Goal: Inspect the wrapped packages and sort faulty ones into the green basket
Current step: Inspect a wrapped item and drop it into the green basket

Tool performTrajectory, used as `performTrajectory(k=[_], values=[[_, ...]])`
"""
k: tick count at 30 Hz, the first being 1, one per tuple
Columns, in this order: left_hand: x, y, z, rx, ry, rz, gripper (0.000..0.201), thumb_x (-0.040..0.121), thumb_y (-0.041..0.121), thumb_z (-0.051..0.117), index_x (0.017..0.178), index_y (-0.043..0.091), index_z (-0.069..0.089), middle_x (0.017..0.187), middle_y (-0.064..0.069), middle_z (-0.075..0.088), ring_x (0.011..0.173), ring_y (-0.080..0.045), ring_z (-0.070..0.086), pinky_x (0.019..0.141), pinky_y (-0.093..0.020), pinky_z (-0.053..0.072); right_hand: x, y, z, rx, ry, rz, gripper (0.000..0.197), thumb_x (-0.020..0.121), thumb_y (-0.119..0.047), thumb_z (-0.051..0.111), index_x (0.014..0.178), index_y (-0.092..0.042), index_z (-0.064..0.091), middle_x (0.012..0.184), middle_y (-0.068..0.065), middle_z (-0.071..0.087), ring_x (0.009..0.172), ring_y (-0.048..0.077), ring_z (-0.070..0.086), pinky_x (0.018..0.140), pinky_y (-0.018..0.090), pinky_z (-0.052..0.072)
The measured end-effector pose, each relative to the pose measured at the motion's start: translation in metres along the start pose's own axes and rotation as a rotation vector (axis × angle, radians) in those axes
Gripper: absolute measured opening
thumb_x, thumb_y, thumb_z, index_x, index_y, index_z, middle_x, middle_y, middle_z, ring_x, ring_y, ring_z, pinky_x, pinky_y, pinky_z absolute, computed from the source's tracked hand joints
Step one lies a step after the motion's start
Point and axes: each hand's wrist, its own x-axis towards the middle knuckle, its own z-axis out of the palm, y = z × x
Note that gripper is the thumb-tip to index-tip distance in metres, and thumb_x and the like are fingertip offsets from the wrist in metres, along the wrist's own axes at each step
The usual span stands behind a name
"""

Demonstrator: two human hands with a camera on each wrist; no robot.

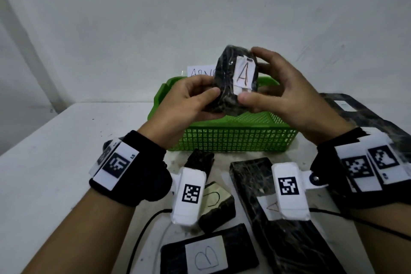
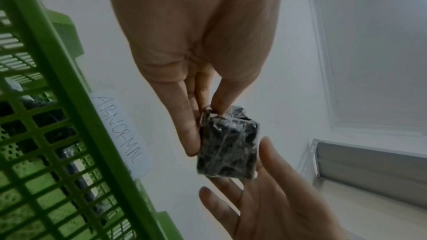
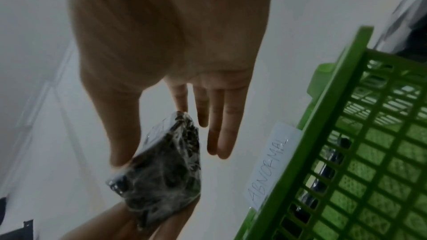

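A small black package [image 1: 224, 78] in clear wrap, with a white label marked "A" [image 1: 244, 73], is held up in both hands above the green basket [image 1: 233, 140]. My left hand [image 1: 213, 100] grips its lower left side, thumb in front. My right hand [image 1: 251, 73] pinches it, thumb at the label's bottom and index finger over the top. The left wrist view shows the package [image 2: 227, 145] pinched by the left hand, with the right hand [image 2: 265, 198] under it. In the right wrist view the package [image 3: 166, 167] sits between thumb and index finger while the other fingers stay straight.
A paper tag reading "ABNORMAL" [image 2: 120, 130] stands behind the basket [image 2: 46, 134], which holds dark wrapped items. On the white table [image 1: 55, 173] near me lie a "B" package [image 1: 206, 253], a long "A" package [image 1: 251, 176] and smaller ones [image 1: 215, 202]. A large one [image 1: 355, 109] lies at the right.
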Motion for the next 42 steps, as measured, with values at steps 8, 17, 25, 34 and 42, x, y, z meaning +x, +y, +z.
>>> performTrajectory(k=[8,17,25,34,42], values=[[0.001,0.009,-0.017,0.120,0.033,0.072,0.015,0.097,0.006,0.057,0.110,0.010,0.066,0.090,-0.013,0.070,0.067,-0.009,0.067,0.055,-0.021,0.057,-0.005,-0.007,-0.004,-0.181,-0.093,-0.077,0.098,0.063,-0.052,0.080,0.150,-0.048,0.036,0.147,-0.016,0.044,0.120,0.006,0.061,0.101,0.038,0.053],[0.007,0.010,-0.043,0.080,0.210,0.052,0.015,0.099,0.020,0.057,0.103,0.010,0.068,0.080,0.000,0.072,0.066,-0.008,0.065,0.059,-0.019,0.054,-0.002,-0.006,0.008,-0.227,0.023,0.012,0.063,0.056,-0.062,0.078,0.114,-0.043,0.062,0.104,-0.011,0.061,0.080,0.013,0.070,0.066,0.032,0.055],[0.021,-0.024,-0.080,0.502,0.433,0.010,0.013,0.095,0.022,0.060,0.102,0.022,0.070,0.093,0.006,0.068,0.092,-0.016,0.066,0.081,-0.033,0.055,0.059,0.002,0.028,-0.556,-0.256,0.207,0.068,0.057,-0.068,0.077,0.118,-0.040,0.064,0.104,-0.008,0.066,0.084,0.011,0.064,0.073,0.030,0.049],[0.023,-0.041,-0.081,0.635,0.287,-0.076,0.042,0.095,0.000,0.046,0.132,0.020,0.053,0.137,-0.005,0.050,0.123,-0.022,0.055,0.101,-0.042,0.049,0.133,0.020,0.091,-0.533,-0.681,0.340,0.045,0.089,-0.006,0.073,0.130,-0.019,0.060,0.124,0.003,0.063,0.105,0.029,0.069,0.079,0.035,0.061],[0.023,-0.043,-0.080,0.703,0.192,-0.089,0.051,0.092,-0.007,0.042,0.138,0.014,0.045,0.143,-0.007,0.037,0.109,-0.013,0.048,0.077,-0.010,0.035,0.135,0.020,0.124,-0.446,-0.740,0.279,0.059,0.088,0.001,0.071,0.141,-0.017,0.054,0.135,-0.001,0.060,0.080,0.013,0.068,0.071,0.029,0.059]])
